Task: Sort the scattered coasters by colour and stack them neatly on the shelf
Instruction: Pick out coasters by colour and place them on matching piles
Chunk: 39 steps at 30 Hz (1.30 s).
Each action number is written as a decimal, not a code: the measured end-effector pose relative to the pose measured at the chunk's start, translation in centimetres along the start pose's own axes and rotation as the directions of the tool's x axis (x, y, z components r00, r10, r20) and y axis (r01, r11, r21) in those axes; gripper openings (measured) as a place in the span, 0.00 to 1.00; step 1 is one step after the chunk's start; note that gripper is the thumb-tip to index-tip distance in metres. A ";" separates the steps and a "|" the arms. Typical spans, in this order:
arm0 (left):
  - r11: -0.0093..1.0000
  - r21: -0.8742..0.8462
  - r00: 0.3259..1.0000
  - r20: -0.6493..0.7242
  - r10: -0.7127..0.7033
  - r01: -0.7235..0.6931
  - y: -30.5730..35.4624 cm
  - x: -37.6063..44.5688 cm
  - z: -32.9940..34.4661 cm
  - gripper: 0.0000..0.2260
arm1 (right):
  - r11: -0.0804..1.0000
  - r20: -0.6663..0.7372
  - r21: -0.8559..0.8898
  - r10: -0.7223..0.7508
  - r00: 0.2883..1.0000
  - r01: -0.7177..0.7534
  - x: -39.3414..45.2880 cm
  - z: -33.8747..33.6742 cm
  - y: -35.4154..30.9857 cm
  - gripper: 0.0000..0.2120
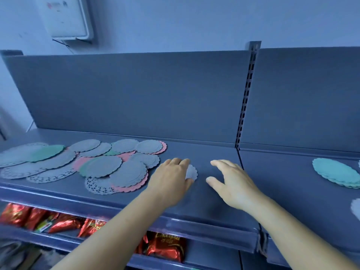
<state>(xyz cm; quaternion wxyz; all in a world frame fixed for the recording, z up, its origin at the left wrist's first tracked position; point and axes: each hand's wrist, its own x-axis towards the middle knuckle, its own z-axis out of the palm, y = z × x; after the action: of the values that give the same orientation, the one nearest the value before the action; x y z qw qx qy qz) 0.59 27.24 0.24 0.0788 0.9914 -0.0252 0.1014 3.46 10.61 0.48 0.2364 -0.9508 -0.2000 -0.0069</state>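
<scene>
Several round scalloped coasters (109, 165) in grey, pink and green lie scattered and overlapping on the left part of the blue-grey shelf (204, 152). My left hand (173, 177) lies palm down on a small grey coaster (191, 172), thumb and fingers around its edge; only its right rim shows. My right hand (231, 182) hovers just right of it, fingers spread and holding nothing. A neat stack of teal coasters (337, 173) sits on the right shelf section.
A slotted upright post (247, 94) divides the two shelf sections. A pale coaster edge (356, 209) shows at the far right. Red foil snack packs (64, 223) fill the shelf below. A white box (66, 16) hangs on the wall above.
</scene>
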 end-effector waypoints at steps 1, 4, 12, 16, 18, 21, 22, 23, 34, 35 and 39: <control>1.000 0.003 1.000 0.003 -0.006 0.006 -1.1 -0.7 -0.2 0.22 | 1.000 0.002 0.001 -0.006 1.000 0.006 0.0 0.6 -1.0 0.26; 0.999 0.006 0.999 0.011 -0.034 0.034 -4.2 -2.4 -0.7 0.23 | 1.000 0.002 0.008 -0.028 1.000 0.028 0.0 2.1 -3.8 0.25; 0.987 0.013 0.987 -0.009 -0.158 0.158 -11.0 -4.6 -1.7 0.23 | 0.994 0.048 0.007 -0.107 0.993 0.107 1.9 5.0 -9.1 0.25; 0.965 0.009 0.965 -0.021 -0.263 0.263 -14.1 -4.5 -1.9 0.25 | 0.987 0.090 -0.007 -0.158 0.983 0.159 3.9 6.2 -10.6 0.25; 0.949 -0.001 0.949 -0.026 -0.314 0.314 -15.3 -4.4 -2.0 0.23 | 0.982 0.125 0.007 -0.186 0.975 0.187 5.2 6.8 -11.2 0.26; 0.931 0.003 0.931 -0.009 -0.365 0.365 -16.8 -4.0 -2.1 0.22 | 0.975 0.155 0.031 -0.220 0.963 0.218 7.1 7.6 -12.3 0.27; 0.924 0.017 0.924 -0.002 -0.382 0.382 -17.4 -3.7 -2.0 0.23 | 0.973 0.165 0.032 -0.233 0.959 0.231 7.7 7.9 -12.7 0.28; 0.914 0.034 0.914 0.010 -0.405 0.404 -17.9 -3.5 -2.0 0.24 | 0.969 0.176 0.030 -0.246 0.953 0.244 8.2 8.3 -13.0 0.29; 0.864 0.016 0.861 0.063 -0.504 0.504 -20.2 -2.1 -2.0 0.35 | 0.978 0.250 0.002 -0.202 0.947 0.208 11.2 9.9 -14.6 0.36; 0.867 -0.025 0.867 0.037 -0.496 0.497 -20.0 -2.1 -2.1 0.36 | 0.982 0.238 0.006 -0.184 0.954 0.188 11.2 9.8 -14.6 0.35; 0.879 -0.216 0.893 -0.061 -0.447 0.425 -19.1 -2.2 -2.9 0.37 | 0.994 0.191 0.046 -0.110 0.975 0.103 11.2 9.5 -14.4 0.30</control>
<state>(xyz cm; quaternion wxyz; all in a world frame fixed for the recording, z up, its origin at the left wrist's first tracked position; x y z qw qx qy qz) -0.87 46.67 -0.33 0.1986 0.9518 0.1931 0.1321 7.46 30.74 -0.37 0.2322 -0.9305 -0.2726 0.0766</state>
